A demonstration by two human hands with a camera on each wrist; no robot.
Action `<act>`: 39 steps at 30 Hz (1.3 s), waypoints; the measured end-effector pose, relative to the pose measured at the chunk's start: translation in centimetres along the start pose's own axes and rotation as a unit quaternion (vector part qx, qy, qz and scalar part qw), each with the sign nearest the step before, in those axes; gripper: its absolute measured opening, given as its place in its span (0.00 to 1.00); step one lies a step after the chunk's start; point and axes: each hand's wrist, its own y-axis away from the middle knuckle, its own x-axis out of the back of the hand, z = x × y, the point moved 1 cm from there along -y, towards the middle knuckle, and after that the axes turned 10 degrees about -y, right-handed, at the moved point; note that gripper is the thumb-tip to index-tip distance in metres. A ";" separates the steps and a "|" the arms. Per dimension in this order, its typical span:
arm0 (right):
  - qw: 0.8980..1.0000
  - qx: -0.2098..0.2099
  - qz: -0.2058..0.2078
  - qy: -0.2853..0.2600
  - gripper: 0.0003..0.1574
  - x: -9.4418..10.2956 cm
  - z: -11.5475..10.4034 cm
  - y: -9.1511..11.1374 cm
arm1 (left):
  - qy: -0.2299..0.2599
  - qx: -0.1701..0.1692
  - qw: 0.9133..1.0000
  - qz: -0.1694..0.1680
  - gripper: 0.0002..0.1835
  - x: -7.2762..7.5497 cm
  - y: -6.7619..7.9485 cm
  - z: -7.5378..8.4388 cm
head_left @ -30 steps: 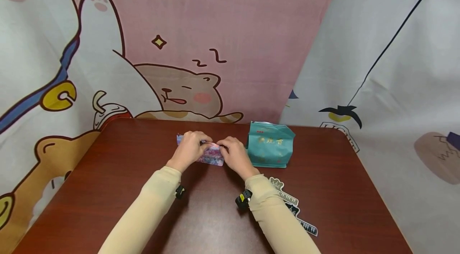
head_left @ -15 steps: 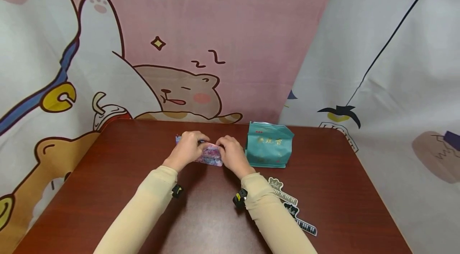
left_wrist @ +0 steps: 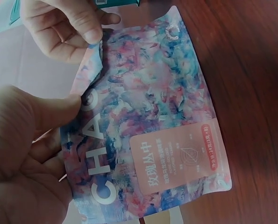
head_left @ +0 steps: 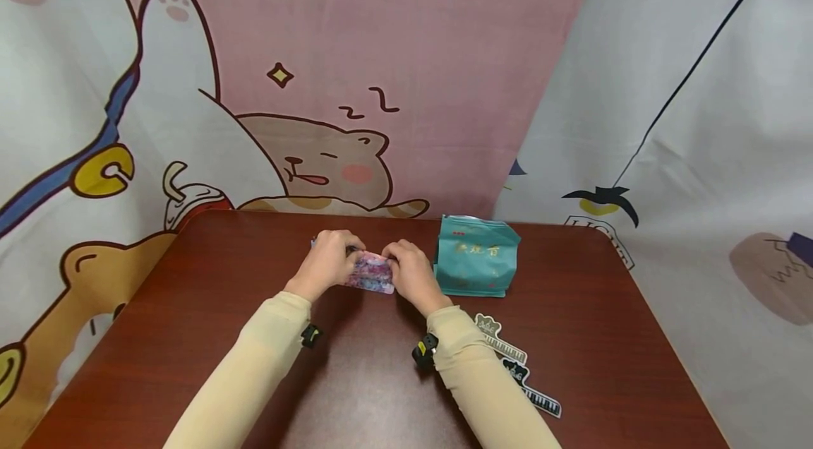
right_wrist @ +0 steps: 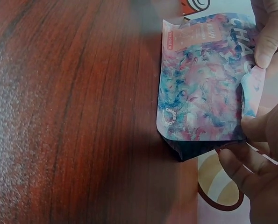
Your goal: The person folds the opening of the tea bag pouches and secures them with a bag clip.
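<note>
Both hands hold a tea pouch [head_left: 370,274] upright near the far side of the table; it is printed in pink, blue and purple. Its front bears large white letters and a pink label, plain in the left wrist view on the pouch [left_wrist: 143,102]. My left hand [head_left: 325,267] pinches the top edge, thumb on the front and fingers behind. Closer to the other top corner, my right hand [head_left: 414,276] pinches the same edge between thumb and fingers. Between the two thumbs a strip of the top edge [right_wrist: 253,93] bends away from the front. The pouch's back is hidden.
A teal bag [head_left: 478,258] with gold characters stands just right of my right hand. Nearer on the right lie a beige keyboard-shaped clip [head_left: 508,349] and a black one [head_left: 540,399]. A cartoon-printed cloth [head_left: 413,46] hangs behind the brown table [head_left: 222,294].
My left hand has shifted slightly left along the pouch's top edge, so more of the pouch's front shows between the hands. My right hand has stayed nearly in place; the bag and clips are unmoved.
</note>
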 end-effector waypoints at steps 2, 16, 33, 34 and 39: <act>1.000 -0.002 -0.001 -0.001 0.08 0.0 0.0 0.0 | -0.005 0.006 1.000 -0.002 0.03 0.0 -0.1 0.0; 1.000 -0.020 -0.007 -0.018 0.08 -0.1 0.3 0.1 | -0.017 0.013 0.998 0.052 0.07 -0.6 -0.3 0.4; 0.999 0.006 0.036 -0.029 0.09 -0.8 0.9 0.2 | 0.012 -0.020 0.997 0.070 0.05 -1.5 0.1 -0.1; 0.999 0.005 0.037 -0.029 0.09 -0.8 0.9 0.2 | 0.011 -0.023 0.997 0.067 0.04 -1.5 0.1 -0.1; 0.999 0.007 0.038 -0.024 0.09 -0.9 1.0 0.2 | -0.009 -0.040 0.998 0.056 0.02 -1.6 0.1 -0.1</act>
